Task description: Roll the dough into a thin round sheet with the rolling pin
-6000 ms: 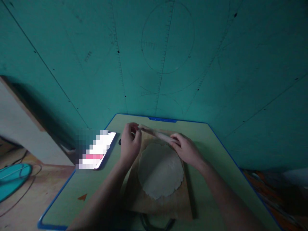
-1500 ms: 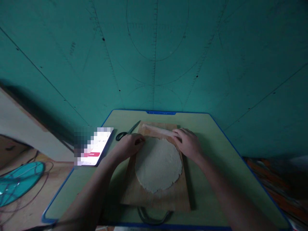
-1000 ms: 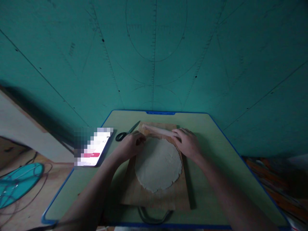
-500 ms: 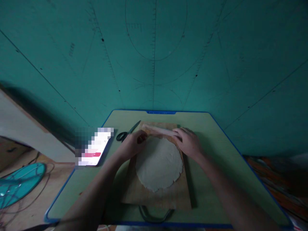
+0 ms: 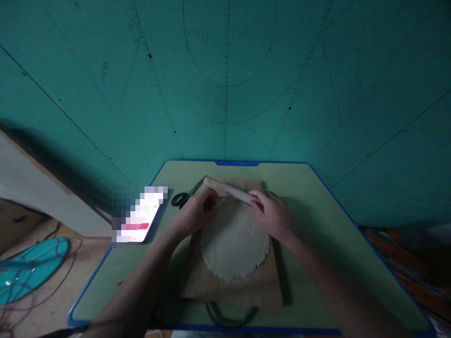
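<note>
So your dough [image 5: 234, 244] is a thin, pale, roughly round sheet, matte on top with faint creases toward the right and a ragged, slightly cracked rim on the near side. It's sitting on the wooden board [image 5: 243, 292], a smooth tan rectangle whose long axis runs near to far, with a dark curved handle [image 5: 229, 323] pointing at you.

Your rolling pin [image 5: 229, 188] is a slim, pale stick across the far part of the board. Its long axis slants from far left to near right, blunt left end farther off, right end in your right hand [image 5: 273, 213], with your fingers closed round it. I can't tell whether it's touching the dough or the board.

Your left hand [image 5: 195, 211] is at the far left of the dough, fingers curled in. They're in shadow, so I can't tell if you're pinching anything.

Your hands cover bits of the dough's far edge, and your forearms get cut off at the near side. Left of the board, on the pale surface [image 5: 306, 197], the scissors [image 5: 193, 190] point far right, loops partly behind your hand. The phone [image 5: 141, 216] is mostly pixelated.
</note>
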`<state>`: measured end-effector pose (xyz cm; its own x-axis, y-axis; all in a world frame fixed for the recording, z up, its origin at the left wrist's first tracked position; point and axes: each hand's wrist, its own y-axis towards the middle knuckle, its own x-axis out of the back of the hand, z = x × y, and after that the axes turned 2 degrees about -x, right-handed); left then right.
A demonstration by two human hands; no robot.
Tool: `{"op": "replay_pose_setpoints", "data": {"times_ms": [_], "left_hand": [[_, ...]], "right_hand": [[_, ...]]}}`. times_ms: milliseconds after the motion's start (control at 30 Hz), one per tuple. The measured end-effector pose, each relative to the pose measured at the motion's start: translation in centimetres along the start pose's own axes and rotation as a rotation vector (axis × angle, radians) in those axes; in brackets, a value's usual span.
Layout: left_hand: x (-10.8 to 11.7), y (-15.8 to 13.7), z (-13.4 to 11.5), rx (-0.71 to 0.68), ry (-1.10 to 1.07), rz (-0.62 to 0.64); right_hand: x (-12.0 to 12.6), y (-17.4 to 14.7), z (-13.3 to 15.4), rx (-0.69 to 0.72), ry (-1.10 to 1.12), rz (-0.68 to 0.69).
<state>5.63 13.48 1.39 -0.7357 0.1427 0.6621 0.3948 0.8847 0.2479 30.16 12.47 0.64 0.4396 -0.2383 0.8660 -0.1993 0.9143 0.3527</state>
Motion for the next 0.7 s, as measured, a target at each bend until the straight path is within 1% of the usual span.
{"op": "replay_pose_setpoints", "data": {"times_ms": [167,267,367,600,700], "left_hand": [[-0.6,0.1,0.2,-0.029,0.182,-0.017],[-0.8,0.2,-0.1,-0.036,0.274,-0.019],[-1.0,0.3,-0.5,-0.037,0.31,-0.016],[-1.3,0.2,-0.7,-0.008,0.367,-0.056],[-1.3,0.2,-0.8,0.024,0.384,-0.044]], "right_hand": [[-0.4,-0.5,1.2,0.09,0.0,-0.006],[-0.6,-0.5,1.4,0.108,-0.002,-0.027],[-0.7,-0.5,1.5,0.1,-0.004,-0.042],[-0.7,-0.5,1.5,0.098,-0.015,-0.054],[-0.7,-0.5,1.4,0.099,-0.015,-0.048]]}}
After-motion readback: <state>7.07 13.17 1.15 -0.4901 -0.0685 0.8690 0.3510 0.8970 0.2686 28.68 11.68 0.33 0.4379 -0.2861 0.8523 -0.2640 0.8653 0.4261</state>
